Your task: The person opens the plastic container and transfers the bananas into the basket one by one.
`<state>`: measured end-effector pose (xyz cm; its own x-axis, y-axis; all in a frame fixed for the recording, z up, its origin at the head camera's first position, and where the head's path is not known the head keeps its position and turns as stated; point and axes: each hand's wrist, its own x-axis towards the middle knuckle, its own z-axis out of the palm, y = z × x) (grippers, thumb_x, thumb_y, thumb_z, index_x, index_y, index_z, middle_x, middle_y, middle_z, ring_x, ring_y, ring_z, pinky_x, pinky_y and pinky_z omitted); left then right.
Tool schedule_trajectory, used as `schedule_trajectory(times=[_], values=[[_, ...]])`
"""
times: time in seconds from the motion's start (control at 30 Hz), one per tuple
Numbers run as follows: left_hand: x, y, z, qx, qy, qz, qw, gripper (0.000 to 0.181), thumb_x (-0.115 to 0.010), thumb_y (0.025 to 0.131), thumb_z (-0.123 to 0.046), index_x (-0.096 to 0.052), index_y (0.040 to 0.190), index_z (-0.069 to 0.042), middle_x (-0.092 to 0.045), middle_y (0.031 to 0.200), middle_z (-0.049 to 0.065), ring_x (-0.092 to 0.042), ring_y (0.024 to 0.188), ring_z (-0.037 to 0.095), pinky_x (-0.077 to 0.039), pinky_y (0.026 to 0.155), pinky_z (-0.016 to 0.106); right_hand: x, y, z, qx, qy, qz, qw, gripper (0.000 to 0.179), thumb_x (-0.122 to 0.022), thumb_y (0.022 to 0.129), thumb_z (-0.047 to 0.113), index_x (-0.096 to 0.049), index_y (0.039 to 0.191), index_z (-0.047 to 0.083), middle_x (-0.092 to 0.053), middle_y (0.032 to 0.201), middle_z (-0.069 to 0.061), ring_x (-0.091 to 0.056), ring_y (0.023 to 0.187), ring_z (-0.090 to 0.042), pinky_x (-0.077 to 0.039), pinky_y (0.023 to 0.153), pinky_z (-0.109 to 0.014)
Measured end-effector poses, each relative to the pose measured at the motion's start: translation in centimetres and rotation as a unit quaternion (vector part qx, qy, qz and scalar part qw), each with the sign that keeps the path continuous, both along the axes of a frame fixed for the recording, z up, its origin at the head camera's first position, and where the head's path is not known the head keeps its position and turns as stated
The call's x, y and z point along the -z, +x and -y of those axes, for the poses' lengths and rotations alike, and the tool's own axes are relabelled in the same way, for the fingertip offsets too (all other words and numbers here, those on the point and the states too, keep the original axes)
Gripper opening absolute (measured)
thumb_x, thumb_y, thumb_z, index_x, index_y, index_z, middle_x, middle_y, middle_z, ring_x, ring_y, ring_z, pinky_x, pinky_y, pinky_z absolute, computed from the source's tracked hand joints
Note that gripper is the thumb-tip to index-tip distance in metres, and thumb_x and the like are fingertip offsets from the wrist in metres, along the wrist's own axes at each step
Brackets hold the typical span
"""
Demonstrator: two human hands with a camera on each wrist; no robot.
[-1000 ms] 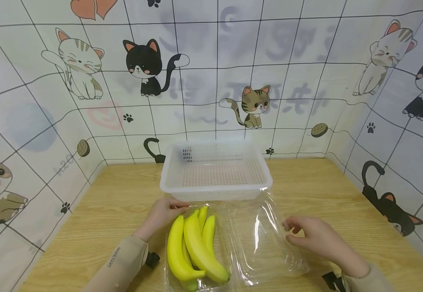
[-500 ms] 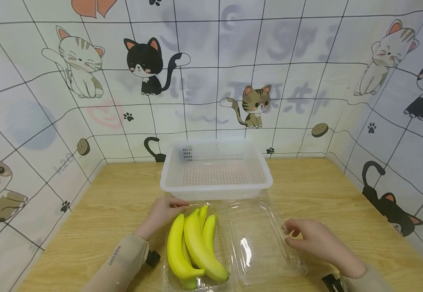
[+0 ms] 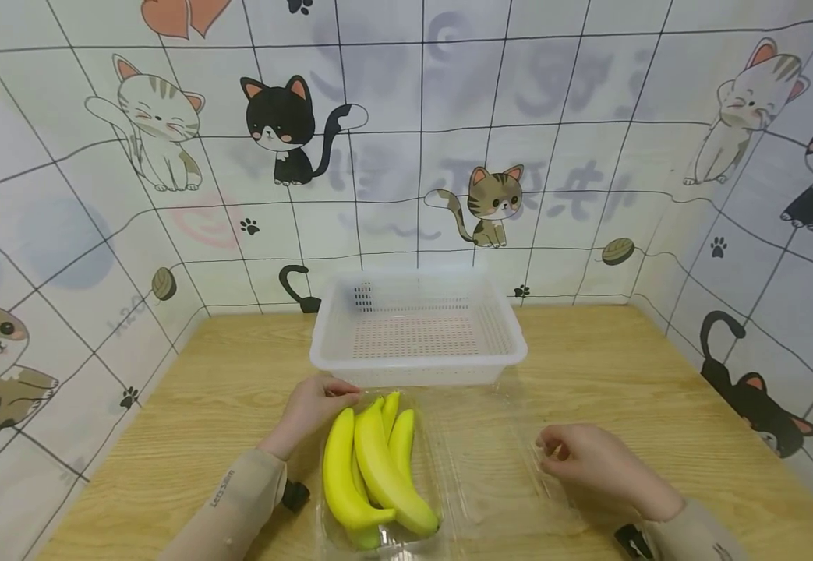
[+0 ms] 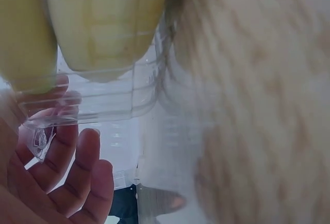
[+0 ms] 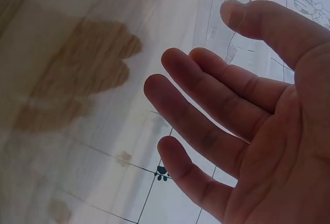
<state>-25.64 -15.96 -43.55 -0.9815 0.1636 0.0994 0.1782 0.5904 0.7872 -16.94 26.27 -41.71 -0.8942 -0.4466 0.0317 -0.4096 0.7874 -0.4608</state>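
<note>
Several yellow bananas (image 3: 376,467) lie in the left half of a clear plastic clamshell container (image 3: 429,460). At its far left corner my left hand (image 3: 315,407) pinches the rim; in the left wrist view the left-hand fingers (image 4: 64,152) curl below the edge beside a small clear tab. The transparent lid (image 3: 497,467) is spread flat to the right and is hard to make out against the wood. My right hand (image 3: 592,460) is at the lid's right edge. In the right wrist view its relaxed fingers (image 5: 206,105) and thumb stand apart with nothing between them.
A white perforated plastic basket (image 3: 416,362) stands just behind the container, against the cat-patterned wall covering (image 3: 392,101). Similar covering rises at both sides of the wooden table (image 3: 252,351).
The lid has come down from a slight tilt to lie flat on the table. My right hand has shifted slightly left and down. My left hand has stayed at the container's corner.
</note>
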Motion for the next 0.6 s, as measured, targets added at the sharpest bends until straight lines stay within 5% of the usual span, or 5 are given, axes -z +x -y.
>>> schedule_trajectory(times=[0.6], values=[[0.0,-0.8,0.6,-0.057,-0.059,0.02,0.9965,0.038,-0.076,0.08,-0.046,-0.066,0.068,-0.012,-0.058,0.064,-0.003,-0.049,0.064,0.014,-0.038,0.059,0.028,1.0,-1.2,0.4,0.013,0.026,-0.017,0.9994,0.013,-0.075,0.082,0.032,-0.065,0.085,0.023,-0.057,0.076,0.019,-0.053,0.069,0.001,-0.047,0.064,-0.028]])
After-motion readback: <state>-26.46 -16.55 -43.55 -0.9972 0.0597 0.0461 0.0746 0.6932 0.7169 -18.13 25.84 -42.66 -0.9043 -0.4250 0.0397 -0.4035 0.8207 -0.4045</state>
